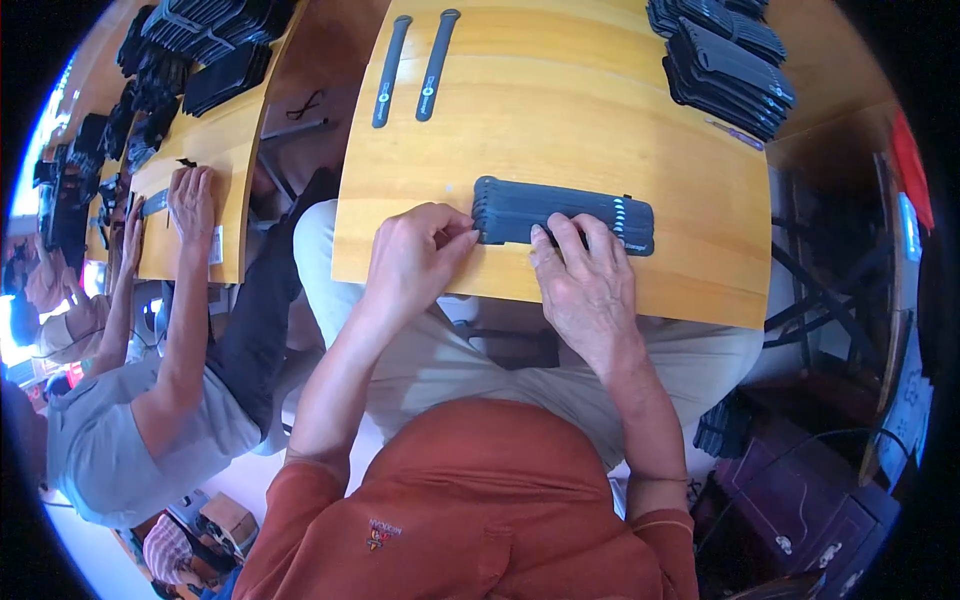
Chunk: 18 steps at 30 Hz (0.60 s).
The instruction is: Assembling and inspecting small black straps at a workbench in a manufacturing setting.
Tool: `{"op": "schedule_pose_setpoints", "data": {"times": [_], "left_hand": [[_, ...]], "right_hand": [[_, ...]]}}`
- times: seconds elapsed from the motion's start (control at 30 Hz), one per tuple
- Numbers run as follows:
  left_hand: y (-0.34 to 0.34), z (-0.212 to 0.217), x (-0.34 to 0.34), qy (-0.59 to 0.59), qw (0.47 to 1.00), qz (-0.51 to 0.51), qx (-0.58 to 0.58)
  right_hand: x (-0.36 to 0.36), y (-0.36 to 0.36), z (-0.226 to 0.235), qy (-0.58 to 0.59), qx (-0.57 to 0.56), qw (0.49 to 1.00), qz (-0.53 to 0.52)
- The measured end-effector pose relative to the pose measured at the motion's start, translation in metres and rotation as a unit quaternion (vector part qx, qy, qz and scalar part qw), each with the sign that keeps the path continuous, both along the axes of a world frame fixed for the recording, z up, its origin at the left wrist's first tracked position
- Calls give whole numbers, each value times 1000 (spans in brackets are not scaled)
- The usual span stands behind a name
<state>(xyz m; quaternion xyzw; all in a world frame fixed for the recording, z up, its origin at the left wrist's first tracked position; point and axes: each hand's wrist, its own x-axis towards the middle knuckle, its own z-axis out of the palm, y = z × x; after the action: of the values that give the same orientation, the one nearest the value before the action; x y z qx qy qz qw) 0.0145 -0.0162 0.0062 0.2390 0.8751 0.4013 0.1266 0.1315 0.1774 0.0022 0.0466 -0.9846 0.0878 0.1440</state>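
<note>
Your left hand [415,262] rests on the desk [560,120] at the left end of a stack of dark straps [565,215]. Its fingers are curled, with thumb and fingertips pinching that end of the stack. Your right hand [585,285] lies flat over the stack's near edge, fingers spread and pressing down on the straps at about the middle; it is open, not closed around anything. The stack lies crosswise in front of you, near the desk's front edge, its right end showing small pale marks.

Farther back on the desk, two loose straps [412,68] lie side by side, well apart from the stack, running away from you. At the far right corner sits a pile of more dark straps [725,65], heaped and fanned. A thin pen [735,135] lies just beside that pile, toward you.

Your legs in pale trousers [470,360] show under the desk's edge, and your rust-coloured shirt [480,500] fills the lower frame.

To your left, another person in a grey shirt [120,450] sits at a neighbouring desk [215,150], both hands [190,200] laid on its surface. More dark straps [200,45] are heaped at the far end of that desk. Down at your right, beside your knee, is a dark purple box [800,500].
</note>
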Motion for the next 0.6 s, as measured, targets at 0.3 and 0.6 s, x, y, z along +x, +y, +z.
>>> {"op": "schedule_pose_setpoints", "data": {"times": [0.3, 0.6], "left_hand": [[11, -5, 37, 296, 938, -148, -101], [7, -13, 39, 306, 930, -154, -134]], "right_hand": [[2, 0, -3, 3, 2, 1000, -7], [2, -6, -2, 10, -12, 1000, -26]]}}
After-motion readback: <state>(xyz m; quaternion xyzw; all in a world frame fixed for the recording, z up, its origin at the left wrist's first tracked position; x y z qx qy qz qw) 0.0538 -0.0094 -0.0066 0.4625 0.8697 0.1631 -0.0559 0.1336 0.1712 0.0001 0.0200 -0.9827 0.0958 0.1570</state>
